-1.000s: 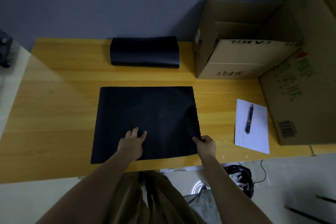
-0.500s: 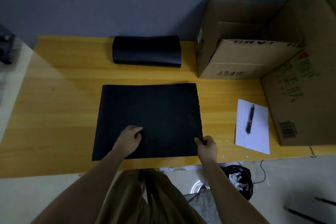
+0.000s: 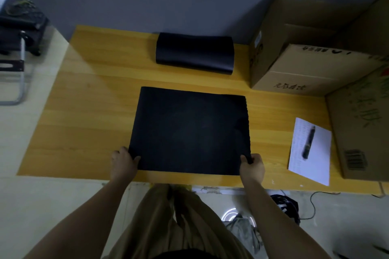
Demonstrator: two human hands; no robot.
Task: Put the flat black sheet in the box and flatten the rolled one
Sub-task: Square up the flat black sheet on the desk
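A flat black sheet [image 3: 189, 132] lies in the middle of the wooden table [image 3: 84, 115]. My left hand [image 3: 124, 162] pinches its near left corner, and my right hand [image 3: 252, 164] pinches its near right corner. The rolled black sheet [image 3: 194, 54] rests at the back of the table, against the wall. An open cardboard box [image 3: 294, 69] stands at the back right, its flaps up; its inside is dark.
A larger cardboard box [image 3: 362, 124] stands at the far right. In front of it a white paper [image 3: 309, 149] carries a dark pen [image 3: 308, 142]. A black stool [image 3: 19, 27] stands on the floor to the left. Cables and a dark bag lie under the table's front edge.
My left hand left the sheet's surface, moved left and took hold of the near left corner. My right hand kept its grip on the near right corner. The camera view shifted left.
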